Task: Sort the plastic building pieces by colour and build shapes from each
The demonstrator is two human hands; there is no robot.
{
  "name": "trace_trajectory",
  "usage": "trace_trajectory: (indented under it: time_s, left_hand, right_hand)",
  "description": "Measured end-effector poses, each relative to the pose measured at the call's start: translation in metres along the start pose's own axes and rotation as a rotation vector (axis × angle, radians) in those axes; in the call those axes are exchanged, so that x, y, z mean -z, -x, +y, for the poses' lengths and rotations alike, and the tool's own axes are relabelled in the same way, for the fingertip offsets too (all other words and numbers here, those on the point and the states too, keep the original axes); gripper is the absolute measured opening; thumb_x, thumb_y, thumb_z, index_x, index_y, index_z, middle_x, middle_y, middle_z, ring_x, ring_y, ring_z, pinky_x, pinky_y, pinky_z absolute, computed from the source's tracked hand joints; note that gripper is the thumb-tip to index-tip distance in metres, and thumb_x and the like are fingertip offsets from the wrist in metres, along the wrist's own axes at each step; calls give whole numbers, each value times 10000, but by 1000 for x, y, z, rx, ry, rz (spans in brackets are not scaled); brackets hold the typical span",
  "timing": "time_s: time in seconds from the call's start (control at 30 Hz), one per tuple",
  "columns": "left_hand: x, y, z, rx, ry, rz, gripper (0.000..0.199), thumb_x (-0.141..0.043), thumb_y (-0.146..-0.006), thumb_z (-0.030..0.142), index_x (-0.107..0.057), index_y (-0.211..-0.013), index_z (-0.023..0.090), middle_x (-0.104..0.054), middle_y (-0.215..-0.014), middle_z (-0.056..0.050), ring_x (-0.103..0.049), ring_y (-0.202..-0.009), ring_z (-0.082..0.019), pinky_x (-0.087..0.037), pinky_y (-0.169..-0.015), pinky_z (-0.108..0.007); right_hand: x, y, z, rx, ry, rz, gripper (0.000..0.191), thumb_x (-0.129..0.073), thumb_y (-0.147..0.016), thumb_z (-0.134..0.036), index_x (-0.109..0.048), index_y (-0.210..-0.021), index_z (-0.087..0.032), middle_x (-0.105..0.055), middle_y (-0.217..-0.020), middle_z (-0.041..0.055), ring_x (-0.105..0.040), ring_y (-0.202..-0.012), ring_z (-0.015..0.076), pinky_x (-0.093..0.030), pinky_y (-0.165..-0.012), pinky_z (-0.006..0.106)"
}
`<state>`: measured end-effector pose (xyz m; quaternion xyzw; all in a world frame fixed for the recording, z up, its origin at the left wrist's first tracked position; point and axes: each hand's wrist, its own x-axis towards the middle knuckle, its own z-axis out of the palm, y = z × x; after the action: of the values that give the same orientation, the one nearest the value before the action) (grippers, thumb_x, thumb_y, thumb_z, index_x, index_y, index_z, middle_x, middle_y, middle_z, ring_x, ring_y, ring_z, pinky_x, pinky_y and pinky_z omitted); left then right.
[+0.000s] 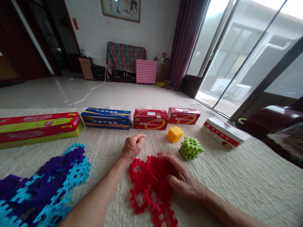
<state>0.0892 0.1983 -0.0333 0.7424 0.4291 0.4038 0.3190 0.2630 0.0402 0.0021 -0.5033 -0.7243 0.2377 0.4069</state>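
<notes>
My left hand [133, 146] is curled closed above the quilted cover, just beyond the red pieces; whether anything is inside its fingers is hidden. Red plastic interlocking pieces [151, 179] lie in a loose heap in front of me, some flat and some leaning on each other. Over the right side of that heap, my right hand [181, 176] curves its fingers and thumb around several red pieces. Beyond it stand a stack of green interlocking pieces [191, 147] and a smaller yellow stack [175, 134].
Purple and light-blue interlocking pieces [54, 176] spread across the left. Along the far edge stand a long red-and-green box [40, 127], a blue box [105, 119], two red boxes [151, 119] [184, 116] and a white-and-red box [224, 133]. A quilted cover [248, 183] lies beneath.
</notes>
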Motion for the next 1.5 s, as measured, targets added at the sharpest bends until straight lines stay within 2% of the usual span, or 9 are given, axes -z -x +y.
trace_trajectory:
  time_s: [0.17,0.37,0.43,0.5,0.57,0.63,0.8,0.97,1.5]
  left_hand:
    - [0,-1,-1,8,7,2,322,-480,-807,320,-717,-931,141,-534,-488,30,-529,-485,-112,-388,-499,-203]
    - [-1,-2,-6,-16,-22,4,338,-479,-812,327,-712,-962,134,-557,-502,24,-541,-496,-113,-402,-509,-201]
    - [-1,-2,-7,-20,-28,6,342,-480,-813,336,-712,-965,136,-563,-503,23,-545,-501,-115,-407,-513,-200]
    - [-1,-2,-7,-24,-28,2,343,-481,-810,341,-712,-963,139,-566,-506,25,-545,-504,-115,-411,-517,-200]
    - [-1,-2,-6,-24,-21,1,340,-483,-805,340,-715,-954,140,-565,-508,27,-538,-499,-113,-413,-519,-202]
    - [-1,-2,-5,-23,-20,5,336,-485,-800,336,-718,-943,140,-560,-506,28,-531,-494,-111,-412,-519,-206]
    - [0,-1,-2,-16,-21,2,340,-481,-802,336,-717,-940,135,-542,-488,32,-526,-488,-111,-401,-510,-210]
    - [1,-1,-1,-15,-18,-2,339,-482,-804,337,-714,-944,134,-541,-489,32,-535,-493,-115,-400,-515,-212]
    - [-1,-2,-5,-9,17,-3,336,-495,-796,347,-709,-946,136,-545,-497,33,-527,-484,-113,-406,-502,-211]
  right_hand:
    - [1,0,-1,87,66,-169,569,-409,-584,-53,-588,-1097,-221,-558,-1256,80,-565,-1105,211,-479,-935,330]
    - [-4,1,8,103,96,-94,477,-423,-815,-119,-477,-1280,-214,-521,-1340,82,-522,-1195,198,-425,-1005,329]
    - [-5,1,10,61,71,-56,376,-395,-891,-183,-499,-1250,-219,-611,-1209,68,-599,-1059,178,-472,-911,290]
    - [-6,0,13,-1,36,14,298,-358,-938,-246,-555,-1158,-208,-676,-930,34,-635,-799,147,-498,-740,247]
    - [-7,-3,17,-61,19,100,294,-338,-957,-293,-593,-1060,-190,-620,-700,-5,-568,-600,122,-461,-594,224]
    - [-9,-6,21,-104,21,156,310,-337,-958,-321,-601,-1033,-178,-572,-633,-18,-520,-542,115,-425,-532,219]
    - [-12,-10,21,-91,94,220,257,-437,-893,-250,-563,-1106,-180,-642,-975,53,-602,-864,162,-474,-780,265]
    - [-13,-7,17,13,156,179,476,-555,-734,-152,-500,-1206,-177,-565,-1185,95,-545,-1071,211,-444,-931,323]
    - [-14,-5,20,25,236,66,399,-578,-742,-136,-558,-1137,-185,-549,-1242,100,-539,-1101,212,-440,-955,354]
